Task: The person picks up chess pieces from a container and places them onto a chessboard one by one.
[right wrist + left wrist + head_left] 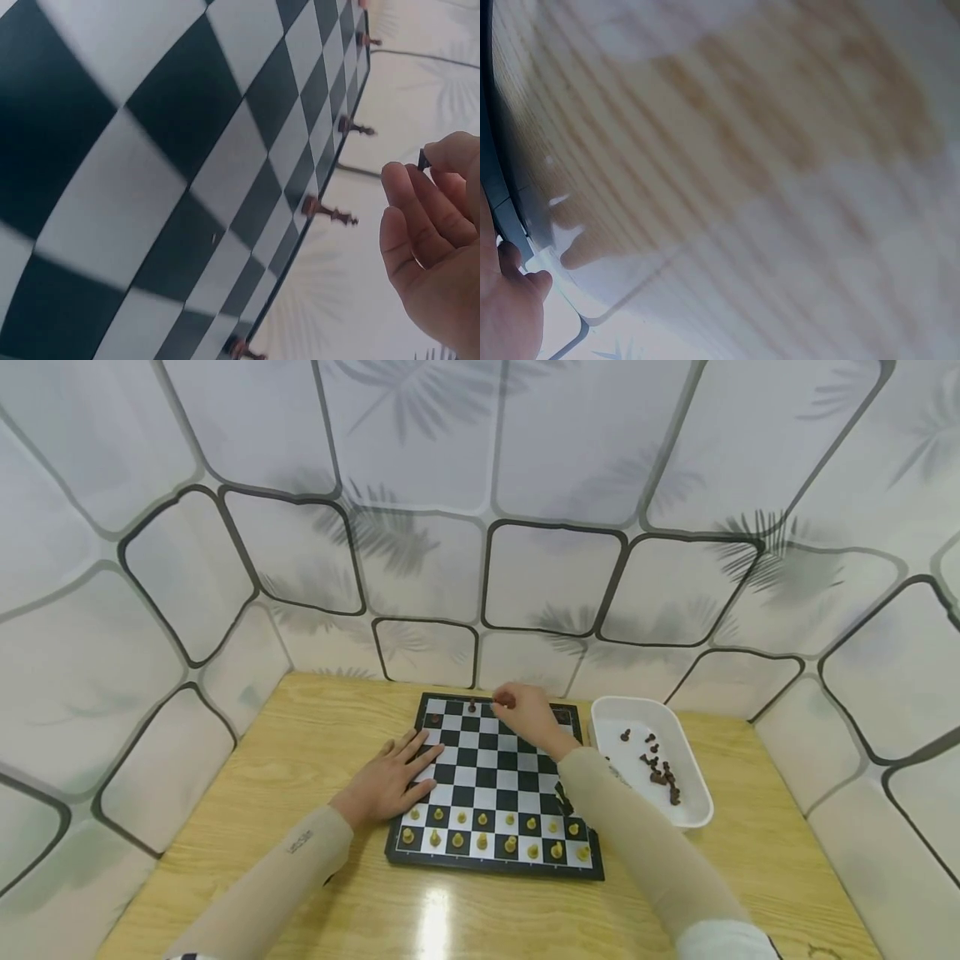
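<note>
A black-and-white chessboard (487, 757) lies on the wooden table. My left hand (386, 781) rests with spread fingers along its left edge; part of that hand (514, 315) shows at the edge of the left wrist view. Over the far row, my right hand (525, 714) pinches a chess piece (424, 159) between thumb and fingertips. Only a small dark end of that piece shows, so I cannot tell which one it is. Several brown pieces stand along the far row, among them a tall one (330, 211) and a shorter one (356, 126).
Two rows of yellow pieces (482, 840) stand on the near side of the board. Right of the board, a white plastic tray (693, 777) holds several brown pieces (660, 777). A patterned wall (427, 652) rises behind the table.
</note>
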Available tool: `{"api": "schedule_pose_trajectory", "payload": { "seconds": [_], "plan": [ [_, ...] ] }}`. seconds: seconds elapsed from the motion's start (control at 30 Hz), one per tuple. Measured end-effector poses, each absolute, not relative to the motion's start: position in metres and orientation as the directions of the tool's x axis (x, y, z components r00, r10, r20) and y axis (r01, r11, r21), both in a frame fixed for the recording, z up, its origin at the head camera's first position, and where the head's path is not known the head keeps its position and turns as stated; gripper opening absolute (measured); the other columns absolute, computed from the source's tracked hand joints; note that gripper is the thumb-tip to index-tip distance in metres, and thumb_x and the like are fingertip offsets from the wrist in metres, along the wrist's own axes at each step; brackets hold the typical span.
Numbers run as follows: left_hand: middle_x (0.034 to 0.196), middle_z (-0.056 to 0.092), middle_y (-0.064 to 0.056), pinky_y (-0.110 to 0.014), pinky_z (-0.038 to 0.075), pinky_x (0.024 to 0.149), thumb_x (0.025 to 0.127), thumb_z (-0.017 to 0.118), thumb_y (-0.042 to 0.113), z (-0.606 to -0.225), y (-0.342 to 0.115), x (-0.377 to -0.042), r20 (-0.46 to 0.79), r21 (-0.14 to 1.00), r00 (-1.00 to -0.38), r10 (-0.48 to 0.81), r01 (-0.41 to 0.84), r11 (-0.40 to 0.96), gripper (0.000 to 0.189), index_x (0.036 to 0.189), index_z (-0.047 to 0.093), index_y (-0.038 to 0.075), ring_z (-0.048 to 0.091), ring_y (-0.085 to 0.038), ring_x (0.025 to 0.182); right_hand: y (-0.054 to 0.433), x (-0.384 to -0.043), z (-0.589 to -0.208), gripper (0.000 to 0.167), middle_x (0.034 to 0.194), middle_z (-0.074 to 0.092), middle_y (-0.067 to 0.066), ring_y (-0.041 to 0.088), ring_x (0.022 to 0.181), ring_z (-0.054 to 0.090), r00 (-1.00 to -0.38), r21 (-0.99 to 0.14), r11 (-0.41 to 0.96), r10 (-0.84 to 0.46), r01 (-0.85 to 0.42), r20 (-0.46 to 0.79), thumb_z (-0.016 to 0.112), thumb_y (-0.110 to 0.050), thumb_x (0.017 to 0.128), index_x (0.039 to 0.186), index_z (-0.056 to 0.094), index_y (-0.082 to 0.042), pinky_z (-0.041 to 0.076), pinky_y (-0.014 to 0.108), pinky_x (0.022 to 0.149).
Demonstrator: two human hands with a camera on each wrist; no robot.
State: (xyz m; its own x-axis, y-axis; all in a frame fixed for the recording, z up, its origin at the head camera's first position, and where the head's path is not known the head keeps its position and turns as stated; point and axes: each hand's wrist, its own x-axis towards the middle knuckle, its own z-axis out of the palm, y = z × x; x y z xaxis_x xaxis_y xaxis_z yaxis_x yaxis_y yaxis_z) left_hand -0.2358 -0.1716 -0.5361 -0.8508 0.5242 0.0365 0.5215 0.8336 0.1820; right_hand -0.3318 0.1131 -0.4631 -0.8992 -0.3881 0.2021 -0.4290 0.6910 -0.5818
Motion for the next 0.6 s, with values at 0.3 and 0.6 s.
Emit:
{"api": "schedule_pose_trajectory", "payload": {
  "seconds": [0.3,0.6],
  "plan": [
    [0.176,0.02,-0.016,-0.065,0.028,0.127,0.11,0.037,0.057,-0.534,-0.171,-0.235,0.02,0.18,-0.854,0.519,0.514,0.839,0.068,0.168,0.03,0.023,0.018,-0.04,0.163,0.084,-0.332,-0.472,0.019,0.11,0.079,0.011,0.026,0.1,0.073,-0.896,-0.607,0.677,-0.419,-0.417,0.147,0.068,-0.014,0.102,0.115,0.077,-0.003,0.061,0.042,0.088],
    [0.176,0.021,-0.017,-0.065,0.029,0.126,0.111,0.038,0.055,-0.534,-0.171,-0.235,0.029,0.171,-0.849,0.527,0.524,0.834,0.067,0.168,0.03,0.022,0.019,-0.04,0.163,0.064,-0.331,-0.479,0.018,0.107,0.078,0.01,0.024,0.095,0.073,-0.887,-0.612,0.66,-0.432,-0.436,0.165,0.068,-0.016,0.103,0.112,0.078,-0.005,0.061,0.04,0.082]
  ]
}}
